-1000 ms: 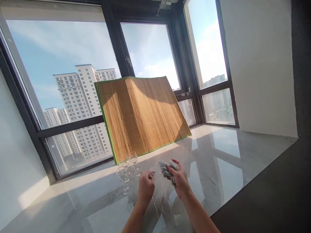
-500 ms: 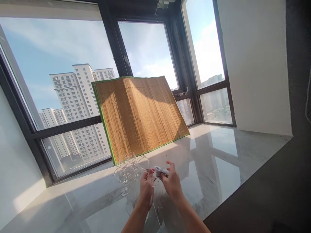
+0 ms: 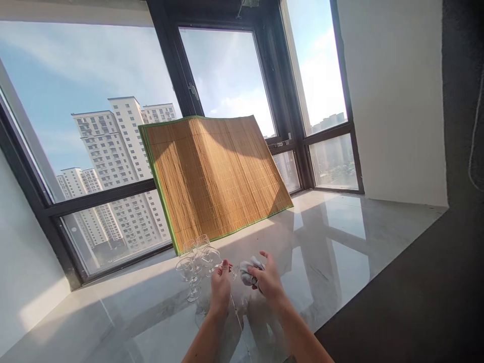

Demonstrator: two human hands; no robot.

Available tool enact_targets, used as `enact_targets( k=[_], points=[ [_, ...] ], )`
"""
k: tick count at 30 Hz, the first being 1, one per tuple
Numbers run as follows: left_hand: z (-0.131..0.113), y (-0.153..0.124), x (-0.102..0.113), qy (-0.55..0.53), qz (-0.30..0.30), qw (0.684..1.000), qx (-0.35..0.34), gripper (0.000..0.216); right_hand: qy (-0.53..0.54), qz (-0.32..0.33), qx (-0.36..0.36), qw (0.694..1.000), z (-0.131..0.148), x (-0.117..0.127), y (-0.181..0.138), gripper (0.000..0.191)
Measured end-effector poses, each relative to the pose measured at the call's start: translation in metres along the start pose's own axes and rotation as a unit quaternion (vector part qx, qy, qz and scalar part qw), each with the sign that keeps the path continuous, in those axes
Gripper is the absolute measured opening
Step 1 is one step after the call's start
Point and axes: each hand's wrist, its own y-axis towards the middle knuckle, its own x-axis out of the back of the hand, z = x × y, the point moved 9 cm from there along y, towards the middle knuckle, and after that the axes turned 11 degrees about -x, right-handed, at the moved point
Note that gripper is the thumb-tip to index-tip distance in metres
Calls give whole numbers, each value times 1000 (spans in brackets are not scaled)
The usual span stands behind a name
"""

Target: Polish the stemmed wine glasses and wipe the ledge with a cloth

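Note:
My left hand (image 3: 220, 288) pinches the stem of a clear wine glass (image 3: 212, 258) held sideways above the marble sill, its bowl pointing left. My right hand (image 3: 269, 280) is closed around a crumpled grey cloth (image 3: 247, 269) and presses it against the glass's foot end. Just left of my hands, three other clear stemmed glasses (image 3: 190, 269) stand upright on the sill in a tight group.
A bamboo mat with a green edge (image 3: 212, 171) leans against the dark window frame behind the glasses. The glossy marble sill (image 3: 333, 242) stretches right to a white wall (image 3: 393, 101). A dark floor (image 3: 408, 302) lies at the lower right.
Both hands shifted slightly left and away from me. The held glass turned so that its bowl points left near the standing glasses, and the cloth moved along with my right hand.

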Motion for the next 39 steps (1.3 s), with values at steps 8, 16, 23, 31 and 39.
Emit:
enact_targets(
  k=[8,16,23,31,39],
  points=[
    [-3,9,-6,222,85,967,-90,47,47,-106,95,989,27,38,0,69],
    [-1,11,-13,261,133,950,-109,27,64,-103,91,988,32,43,-1,73],
    [7,8,-20,212,159,961,-77,31,61,-90,86,990,28,46,-1,70],
    [-7,-13,-50,411,293,848,-163,48,74,-95,82,989,33,41,1,65],
    [3,9,-77,403,329,837,-172,46,105,-89,90,986,28,37,-1,68]
  ],
)
